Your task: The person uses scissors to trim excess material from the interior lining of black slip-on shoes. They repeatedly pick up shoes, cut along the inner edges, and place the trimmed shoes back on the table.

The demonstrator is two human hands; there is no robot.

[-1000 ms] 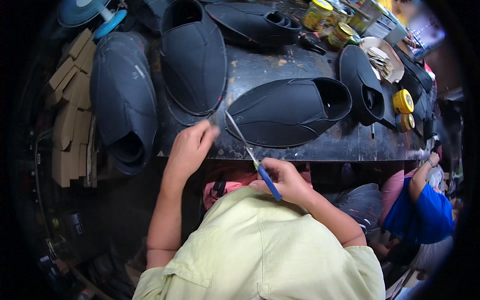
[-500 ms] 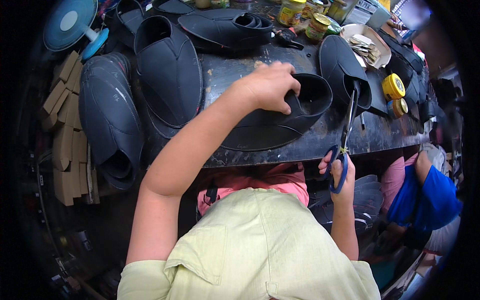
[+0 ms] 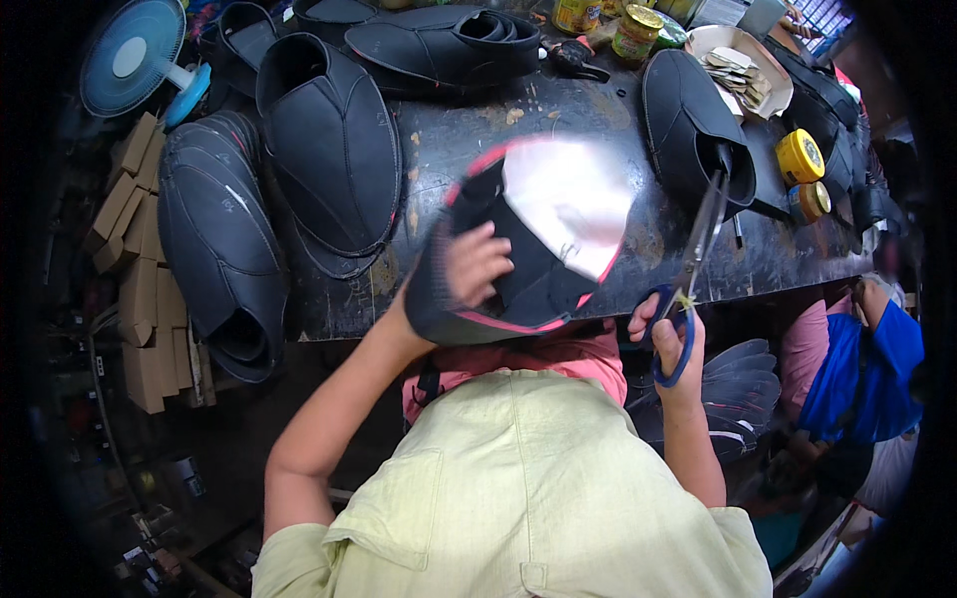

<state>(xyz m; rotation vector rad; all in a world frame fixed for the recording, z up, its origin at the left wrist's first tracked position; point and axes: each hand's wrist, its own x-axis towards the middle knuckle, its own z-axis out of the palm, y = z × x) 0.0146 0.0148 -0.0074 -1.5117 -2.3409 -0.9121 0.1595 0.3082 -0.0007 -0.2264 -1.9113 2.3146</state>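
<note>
There are two hands and one pair of scissors (image 3: pixel 704 224). The left hand (image 3: pixel 478 264) is holding one black shoe top (image 3: pixel 528 254) over the near edge of the tabletop (image 3: pixel 498 125), with its white lining and pink rim showing. The right hand (image 3: pixel 673 344) is wrapped around the blue handles of the scissors, and the blades point up and away. Four other shoe tops (image 3: pixel 334 149) can be seen nearly whole. I count four jars (image 3: pixel 800 156), one fan (image 3: pixel 130 60) and one tray (image 3: pixel 778 95) with small flat bits in it.

The held shoe top is blurry, and its black edge hides part of the left hand. I cannot tell if it touches the tabletop. Two more black pieces (image 3: pixel 249 35) at the far left are partly hidden or cut off. One jar is cut off at the top.

The scissor tips are in front of the right-hand shoe top. Folded cardboard (image 3: pixel 150 329) is piled on the left. Another person (image 3: pixel 857 369) in blue is on the right.
</note>
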